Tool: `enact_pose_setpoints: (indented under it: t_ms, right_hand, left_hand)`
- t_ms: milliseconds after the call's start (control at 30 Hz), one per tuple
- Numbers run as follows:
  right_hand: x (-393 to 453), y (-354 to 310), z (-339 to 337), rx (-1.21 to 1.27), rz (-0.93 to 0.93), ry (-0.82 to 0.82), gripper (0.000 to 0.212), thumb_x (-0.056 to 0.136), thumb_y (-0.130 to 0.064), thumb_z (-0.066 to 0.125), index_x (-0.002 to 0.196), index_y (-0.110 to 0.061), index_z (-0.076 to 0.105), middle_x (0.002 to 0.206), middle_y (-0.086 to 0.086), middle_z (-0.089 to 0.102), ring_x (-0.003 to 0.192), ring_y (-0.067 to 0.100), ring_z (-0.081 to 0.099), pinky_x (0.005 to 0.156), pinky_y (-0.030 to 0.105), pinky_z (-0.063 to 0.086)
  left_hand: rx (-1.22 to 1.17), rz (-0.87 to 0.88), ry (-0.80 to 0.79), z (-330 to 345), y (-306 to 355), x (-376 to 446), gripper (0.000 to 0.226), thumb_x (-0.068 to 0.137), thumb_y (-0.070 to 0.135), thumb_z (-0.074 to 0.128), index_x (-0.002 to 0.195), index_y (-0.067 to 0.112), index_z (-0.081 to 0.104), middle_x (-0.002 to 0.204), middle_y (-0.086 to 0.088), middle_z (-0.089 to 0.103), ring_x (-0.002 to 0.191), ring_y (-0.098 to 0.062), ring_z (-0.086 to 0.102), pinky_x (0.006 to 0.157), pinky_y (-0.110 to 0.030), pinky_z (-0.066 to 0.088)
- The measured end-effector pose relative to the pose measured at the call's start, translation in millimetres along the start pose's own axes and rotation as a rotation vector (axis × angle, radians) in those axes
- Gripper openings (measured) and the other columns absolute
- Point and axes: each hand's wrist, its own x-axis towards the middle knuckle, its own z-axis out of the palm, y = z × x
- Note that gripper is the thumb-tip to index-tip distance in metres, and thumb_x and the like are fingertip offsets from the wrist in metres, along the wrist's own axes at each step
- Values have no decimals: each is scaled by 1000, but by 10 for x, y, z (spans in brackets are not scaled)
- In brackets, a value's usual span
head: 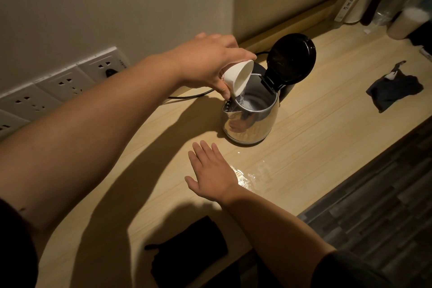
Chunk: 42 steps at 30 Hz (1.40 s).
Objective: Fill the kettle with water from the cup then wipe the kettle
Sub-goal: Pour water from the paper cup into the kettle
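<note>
You see a rounded kettle of polished, mirror-bright steel (pixel 251 121); its belly reflects your hand and the room. Its raised round lid of glossy black plastic (pixel 292 58) catches a dull sheen. The small white cup (pixel 238 78) you tilt looks smooth and matt, perhaps ceramic or paper. The pale wood-grain tabletop (pixel 327 110) has a satin finish, and a wet patch of spilled water (pixel 251 174) glistens near its front edge. Toward the right edge, a crumpled dark blue cloth (pixel 394 90) looks soft and matt.
</note>
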Motion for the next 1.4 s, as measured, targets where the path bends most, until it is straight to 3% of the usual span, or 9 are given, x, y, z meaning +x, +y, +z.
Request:
enact_pose_setpoints:
  t_ms: [267, 1033, 1200, 1400]
  right_hand:
    - [0, -4, -5, 17, 1, 12, 73, 89, -55, 35, 141, -5, 48, 152, 20, 40, 144, 38, 29, 119, 53, 16]
    - [-2, 4, -11, 23, -6, 4, 73, 90, -54, 35, 141, -4, 49, 151, 21, 42, 143, 38, 30, 118, 54, 19]
    - [-1, 4, -3, 13, 2, -17, 74, 91, -55, 33, 143, -4, 47, 154, 20, 38, 145, 37, 28, 119, 53, 16]
    - [1, 7, -25, -3, 4, -48, 74, 92, -55, 32, 144, -4, 45, 154, 20, 38, 145, 37, 26, 120, 54, 16]
  left_hand:
    - [40, 17, -8, -19, 12, 23, 91, 70, 54, 75, 147, 37, 29, 137, -6, 44, 124, -27, 39, 89, -37, 28]
    - [273, 158, 40, -33, 110, 73, 89, 70, 57, 73, 145, 40, 28, 132, -5, 47, 119, -28, 42, 92, -44, 31]
    - [117, 93, 115, 2, 63, 17, 87, 72, 54, 75, 145, 34, 33, 131, -7, 47, 119, -28, 41, 93, -43, 29]
    - [-332, -101, 240, 196, 53, -191, 88, 68, 49, 81, 142, 28, 38, 131, -4, 48, 118, -20, 43, 94, -35, 36]
